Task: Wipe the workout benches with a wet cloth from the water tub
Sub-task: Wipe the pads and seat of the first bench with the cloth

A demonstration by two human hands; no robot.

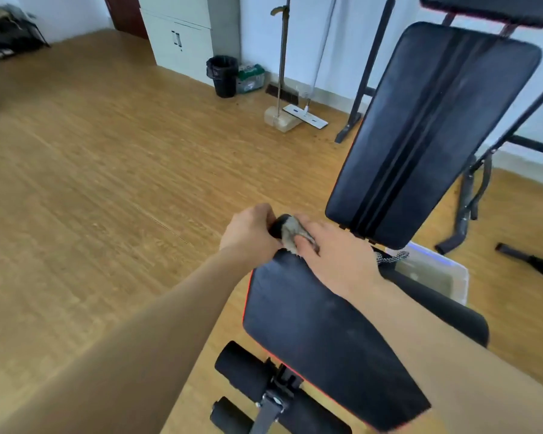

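Your two forearms reached forward from the lower edge of the view, over the black seat pad (323,336) of the workout bench. Your left hand (248,231) was curled around the end of a black foam handle (276,227) just beyond the seat pad's far corner. Your right hand (337,256) lay beside it, fingers bent over a grey cloth (290,238) and holding it against that same handle. The cloth sat between your two hands, touching both.

The backrest (430,130) stood tilted up beyond your right hand. The water tub (461,285), a pale translucent box, stood on the wooden floor (107,167) to the right of the bench, partly hidden behind it. Black foam rollers (242,366) showed below the seat pad. A black bin (223,76) and a flat mop (306,115) stood by the far wall.
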